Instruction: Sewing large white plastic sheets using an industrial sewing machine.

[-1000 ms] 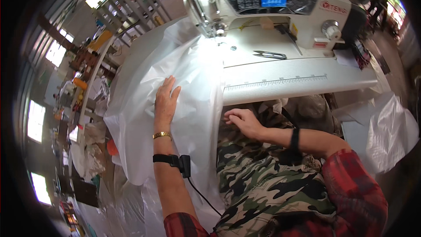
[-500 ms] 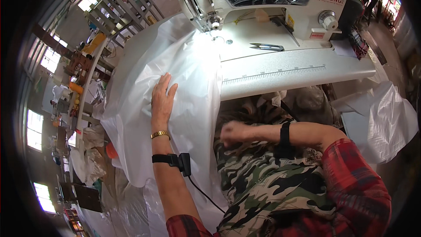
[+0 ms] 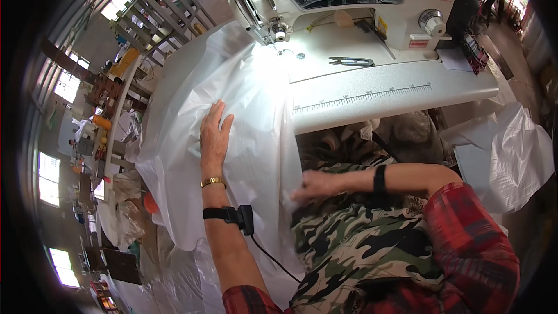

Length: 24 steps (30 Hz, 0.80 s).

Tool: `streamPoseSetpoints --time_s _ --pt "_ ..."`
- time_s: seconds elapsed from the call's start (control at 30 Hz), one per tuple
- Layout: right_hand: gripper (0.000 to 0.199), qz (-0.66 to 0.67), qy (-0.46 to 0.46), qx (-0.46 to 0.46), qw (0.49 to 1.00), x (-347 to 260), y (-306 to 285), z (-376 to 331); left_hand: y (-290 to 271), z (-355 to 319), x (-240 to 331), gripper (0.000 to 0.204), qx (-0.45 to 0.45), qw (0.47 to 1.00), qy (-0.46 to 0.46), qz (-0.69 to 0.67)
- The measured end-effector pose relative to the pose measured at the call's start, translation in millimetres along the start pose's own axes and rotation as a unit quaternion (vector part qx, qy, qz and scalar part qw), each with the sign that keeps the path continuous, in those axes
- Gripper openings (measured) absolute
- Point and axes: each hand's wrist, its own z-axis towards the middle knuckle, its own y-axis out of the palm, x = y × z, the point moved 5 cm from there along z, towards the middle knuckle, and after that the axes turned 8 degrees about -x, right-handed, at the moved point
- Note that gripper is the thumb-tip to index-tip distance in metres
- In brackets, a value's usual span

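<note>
One white sheet (image 3: 250,163) draped the table (image 3: 360,96) by the sewing machine (image 3: 372,14). The left hand (image 3: 215,136) lay on it, fingers together, thumb apart. Near its edge, the right hand (image 3: 318,186) blurred; I couldn't tell its fingers.

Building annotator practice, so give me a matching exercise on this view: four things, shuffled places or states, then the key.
Things
1. left hand
2. right hand
3. snips
4. white sheet

Places or states
A. lying beyond the printed ruler scale
B. blurred, near the sheet's right edge
C. reaching up to the lit area under the sewing machine's needle end
D. laid flat on the sheet, below a bright window of light

Pairs: 1-D, 2-B, 3-A, 4-C
</note>
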Motion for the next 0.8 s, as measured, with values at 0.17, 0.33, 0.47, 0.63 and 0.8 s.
streamPoseSetpoints --time_s 0.17,0.33,0.47,0.63,0.8 --pt "0.040 0.158 -0.088 -0.068 0.981 -114 20 -51 -2 0 1 0.051 -0.006 1.000 -0.009 -0.001" --pt "0.042 0.135 -0.082 0.024 0.987 -56 1 -87 3 5 -1 0.051 -0.011 1.000 0.012 0.002" --pt "0.037 0.145 0.043 0.004 0.988 -55 -6 -124 2 1 -6 0.051 0.003 1.000 0.023 -0.018" --pt "0.035 0.187 -0.028 0.094 0.977 -27 -27 -160 1 -5 -10 0.049 0.010 0.999 0.031 -0.017" --pt "0.027 -0.175 0.180 0.168 0.953 8 -56 -166 -3 -24 8 0.047 0.022 0.999 0.017 -0.036"
